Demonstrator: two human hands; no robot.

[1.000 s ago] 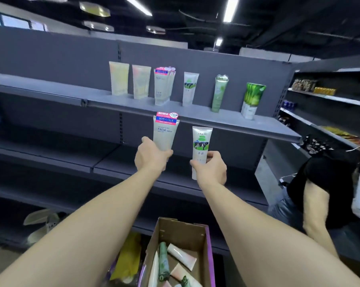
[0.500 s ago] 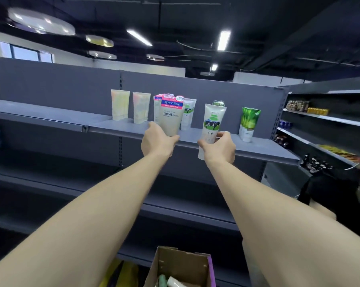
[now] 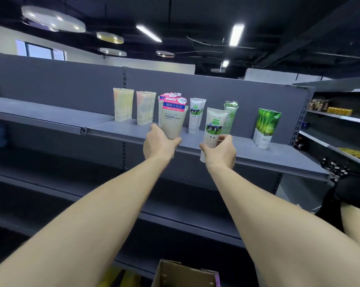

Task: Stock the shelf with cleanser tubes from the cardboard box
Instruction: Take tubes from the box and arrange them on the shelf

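My left hand point(image 3: 158, 145) grips the base of a beige "Facial cleanser" tube point(image 3: 172, 119) with a pink top, held upright over the grey shelf point(image 3: 278, 151) just in front of a matching row. My right hand point(image 3: 219, 152) holds a white tube with a green cow label point(image 3: 213, 126), upright and at the shelf's front edge, ahead of a like tube point(image 3: 196, 114). The cardboard box point(image 3: 184, 273) shows only its top edge at the bottom of the view.
Yellow tubes point(image 3: 122, 104), pink-beige tubes point(image 3: 145, 107), a pale green tube point(image 3: 231, 112) and bright green tubes point(image 3: 267, 126) stand along the shelf. Lower shelves lie below. Another stocked shelving unit point(image 3: 338, 110) stands at right, with a person in black point(image 3: 349, 195) beside it.
Both hands have risen and reached forward to the shelf with their tubes. The view has tilted up, so the box has dropped almost out of sight.
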